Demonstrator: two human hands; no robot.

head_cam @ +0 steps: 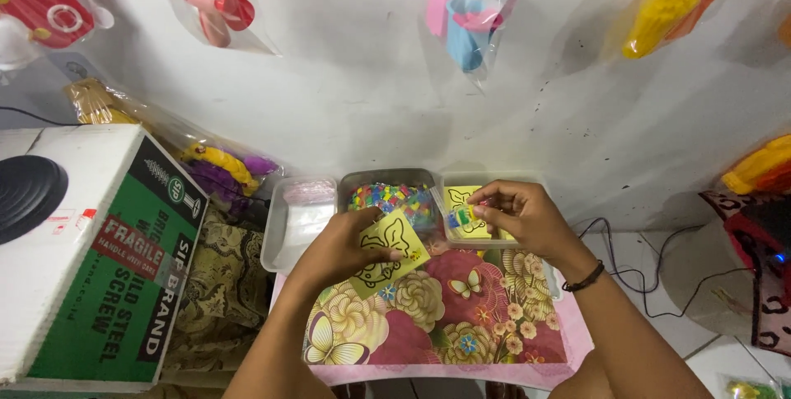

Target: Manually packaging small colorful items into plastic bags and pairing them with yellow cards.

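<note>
In the head view, a small table [494, 341] covered with a flowered, butterfly-printed cloth is seen at the lower middle of the frame. Just above its middle, a yellow card [387, 249] printed with a black butterfly outline is held by the left hand [346, 246]; the fingers are closed around the card's left edge, and the card is tilted over the cloth. To the right of it, a small strip of coloured pieces [460, 218] is pinched between thumb and fingertips of the right hand [523, 216] — the grip is narrow and tight. A dark band is worn on that wrist.

Behind the hands, against the white wall, three shallow trays are lined up side by side. The left tray [284, 238] is pale, with a clear packet at its far end. The middle tray [362, 178] is filled with small multicoloured pieces. In the right tray [527, 178] more yellow sheets are laid, partly hidden by the right hand.

At the left of the frame a green and white cardboard box [99, 267] is seen, with a black round object on top of it. Along the top of the frame, bagged plastic toys [470, 11] are hung on the wall — red, pink and blue, yellow and orange.
</note>
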